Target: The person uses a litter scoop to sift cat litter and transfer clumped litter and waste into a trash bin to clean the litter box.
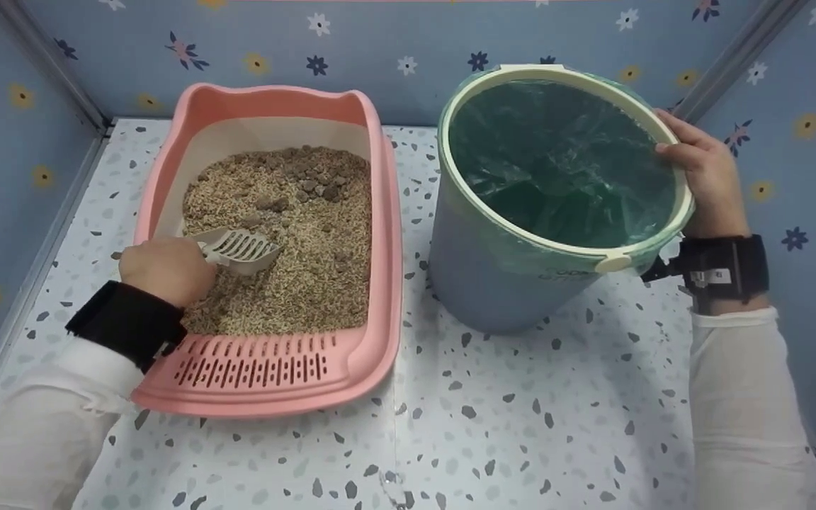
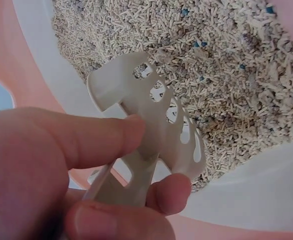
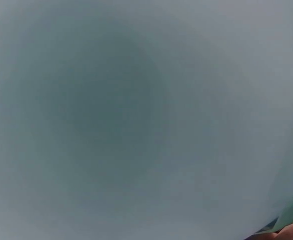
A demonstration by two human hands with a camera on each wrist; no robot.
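My left hand grips a pale slotted litter scoop by its handle, low over the left side of a pink litter box. Light shows through the scoop's slots, and its head hangs just above the pellet litter. On the right, my right hand holds the cream rim of a grey-blue trash bin, fingers outside and thumb over the edge. A green plastic bag lines that bin. In the right wrist view the bin's wall fills nearly everything, with a bit of hand in the lower right corner.
Grey-brown clumps lie in the litter toward the back of the box. A slotted pink step forms its front. Blue flower-patterned panels enclose the speckled white surface at the back and sides.
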